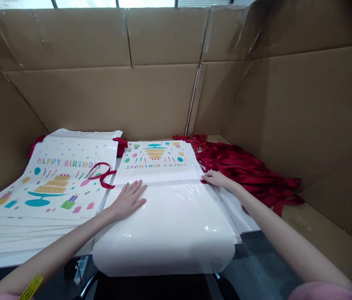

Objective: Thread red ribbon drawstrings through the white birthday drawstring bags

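White glossy birthday-print sheet (166,212) lies beneath left hand (128,201), grip released. Right hand (215,178) pinches red fabric ribbon (204,181) at sheet's edge.

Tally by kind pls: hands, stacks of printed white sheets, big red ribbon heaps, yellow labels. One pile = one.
Hands, left hand and right hand: 2
Sheet stacks, left stack and middle stack: 2
Big red ribbon heap: 1
Yellow label: 1
Total: 6

We see cool daylight entering from the windows (147,3) at twelve o'clock; glare spots the plastic sheet (176,208); dark vignetting shades one o'clock.
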A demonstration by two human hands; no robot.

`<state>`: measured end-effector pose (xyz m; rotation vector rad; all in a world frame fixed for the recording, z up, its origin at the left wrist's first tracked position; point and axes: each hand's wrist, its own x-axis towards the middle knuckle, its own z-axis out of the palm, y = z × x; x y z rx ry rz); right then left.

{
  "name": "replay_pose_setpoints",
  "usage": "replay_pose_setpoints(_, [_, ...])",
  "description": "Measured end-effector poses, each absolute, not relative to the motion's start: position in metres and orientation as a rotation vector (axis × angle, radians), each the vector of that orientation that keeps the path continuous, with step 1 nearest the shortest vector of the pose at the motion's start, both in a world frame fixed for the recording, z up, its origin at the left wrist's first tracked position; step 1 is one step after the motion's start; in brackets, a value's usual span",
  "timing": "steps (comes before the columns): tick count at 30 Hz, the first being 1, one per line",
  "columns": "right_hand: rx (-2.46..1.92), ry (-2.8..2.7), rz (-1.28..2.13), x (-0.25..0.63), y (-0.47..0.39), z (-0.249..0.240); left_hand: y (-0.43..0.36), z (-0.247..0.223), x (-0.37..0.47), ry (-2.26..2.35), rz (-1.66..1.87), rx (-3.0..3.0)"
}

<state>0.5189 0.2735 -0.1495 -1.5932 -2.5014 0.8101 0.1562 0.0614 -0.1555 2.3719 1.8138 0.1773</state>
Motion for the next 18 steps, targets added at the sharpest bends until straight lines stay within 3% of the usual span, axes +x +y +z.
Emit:
replay_pose_setpoints(7, [-1.350,-2.362,1.174,0.521,0.269,-0.143,0.062,-0.150,0.159,1.846,0.195,2.276])
replay_pose_setpoints(18, [-1.477,-2.302,0.976,0.580,0.287,-0.108,0.060,-0.143,0.160,1.906,0.223,2.141])
